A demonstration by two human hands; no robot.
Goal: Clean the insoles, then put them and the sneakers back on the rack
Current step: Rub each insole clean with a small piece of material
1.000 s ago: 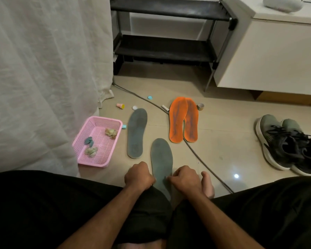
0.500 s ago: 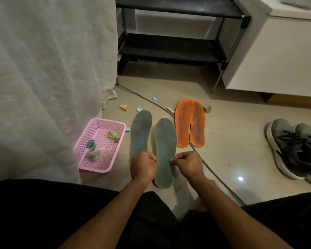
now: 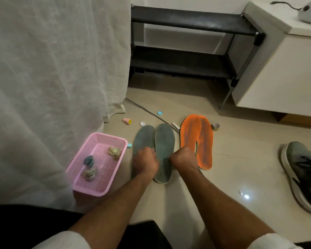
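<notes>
Both hands, the left hand (image 3: 145, 163) and right hand (image 3: 182, 159), pinch the edges of the grey insole (image 3: 164, 151) between their curled fingers (low over the floor), so a careless push could shove it onto the other grey insole (image 3: 143, 137) just left of them.

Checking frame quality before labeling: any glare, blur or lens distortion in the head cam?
Head view: dim, warm indoor light; a small bright glare spot on the floor tiles; both hands, left and right, slightly motion-blurred; wide-angle bending of the shoe rack and cabinet edges.
</notes>
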